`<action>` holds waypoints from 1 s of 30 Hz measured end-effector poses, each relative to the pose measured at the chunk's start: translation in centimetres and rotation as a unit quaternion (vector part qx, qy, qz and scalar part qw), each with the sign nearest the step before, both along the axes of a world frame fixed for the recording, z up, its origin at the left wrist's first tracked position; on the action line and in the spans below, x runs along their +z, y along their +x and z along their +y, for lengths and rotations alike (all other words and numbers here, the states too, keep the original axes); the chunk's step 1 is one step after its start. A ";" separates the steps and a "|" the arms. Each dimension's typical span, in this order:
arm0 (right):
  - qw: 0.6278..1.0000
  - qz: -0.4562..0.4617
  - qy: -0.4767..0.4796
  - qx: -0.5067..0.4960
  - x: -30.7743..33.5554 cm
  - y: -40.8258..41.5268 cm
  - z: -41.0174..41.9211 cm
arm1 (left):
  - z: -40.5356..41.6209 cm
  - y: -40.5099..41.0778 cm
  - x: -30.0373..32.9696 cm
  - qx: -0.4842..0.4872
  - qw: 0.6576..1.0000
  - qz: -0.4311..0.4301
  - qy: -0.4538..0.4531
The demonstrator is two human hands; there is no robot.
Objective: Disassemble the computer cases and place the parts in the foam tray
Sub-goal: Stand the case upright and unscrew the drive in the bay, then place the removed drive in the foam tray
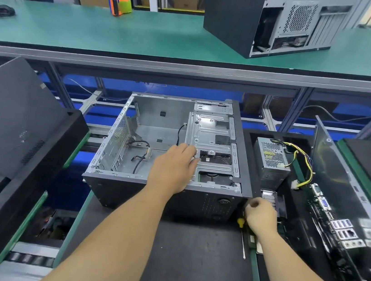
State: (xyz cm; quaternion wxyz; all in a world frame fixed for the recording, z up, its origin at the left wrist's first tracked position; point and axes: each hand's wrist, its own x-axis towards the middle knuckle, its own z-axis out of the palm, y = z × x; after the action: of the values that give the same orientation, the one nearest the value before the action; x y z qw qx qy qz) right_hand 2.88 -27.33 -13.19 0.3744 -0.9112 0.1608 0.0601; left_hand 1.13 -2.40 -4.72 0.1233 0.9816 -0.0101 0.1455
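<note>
Two levels of bench: green-topped upper shelf (146,37) holds a closed computer case (263,20) and an orange-green tape dispenser (119,5); lower level is a dark mat (187,255) on a green-edged pallet over a roller line. Open case (169,147) lies on its side on the mat, mostly gutted. Left hand (173,169) reaches inside, fingers curled at the drive cage edge; what it holds, cannot tell. Right hand (260,214) fisted, gripping a yellow-handled screwdriver (242,229) beside the case. Foam tray (287,226) right, holding power supply (272,159) and motherboard (335,223). Storage clutter behind.
</note>
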 end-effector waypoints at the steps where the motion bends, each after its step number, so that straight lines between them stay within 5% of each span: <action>1: 0.999 -0.009 0.025 -0.035 0.4 0.0 -0.1 | 0.0 0.0 0.1 0.002 1.000 0.005 -0.007; 4: 0.972 -0.084 0.147 -0.161 2.6 0.3 -0.5 | 0.2 0.0 0.5 -0.002 0.999 0.026 -0.023; 9: 0.850 -0.131 0.421 -0.288 9.5 2.6 -0.8 | -4.2 1.7 4.1 -0.081 0.995 0.009 -0.064; 14: 0.790 0.018 0.590 -0.167 13.0 1.6 0.2 | -11.3 2.8 6.1 -0.149 0.986 0.010 -0.078; 18: 0.718 0.053 0.680 -0.143 13.1 1.0 -0.8 | -13.8 2.9 5.6 -0.185 0.981 0.055 -0.026; 20: 0.738 0.045 0.653 -0.165 12.5 1.3 -1.6 | -14.5 2.6 5.3 -0.210 0.973 0.089 -0.047; 22: 0.801 0.034 0.567 -0.189 11.0 1.5 -2.8 | -14.9 2.3 4.9 -0.221 0.966 0.111 -0.073; 26: 0.973 0.024 0.180 -0.144 8.2 0.7 -5.2 | -13.1 2.5 4.9 -0.156 0.979 0.080 -0.107; 30: 0.992 0.102 -0.069 -0.011 7.3 -0.1 -5.7 | -8.2 3.1 4.9 -0.039 0.991 0.073 -0.101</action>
State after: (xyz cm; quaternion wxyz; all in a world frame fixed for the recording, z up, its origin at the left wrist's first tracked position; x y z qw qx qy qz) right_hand 2.81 -33.06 -5.93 0.2931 -0.9220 0.2122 0.1376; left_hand 4.23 -10.60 0.14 0.2280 0.9709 -0.0246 0.0683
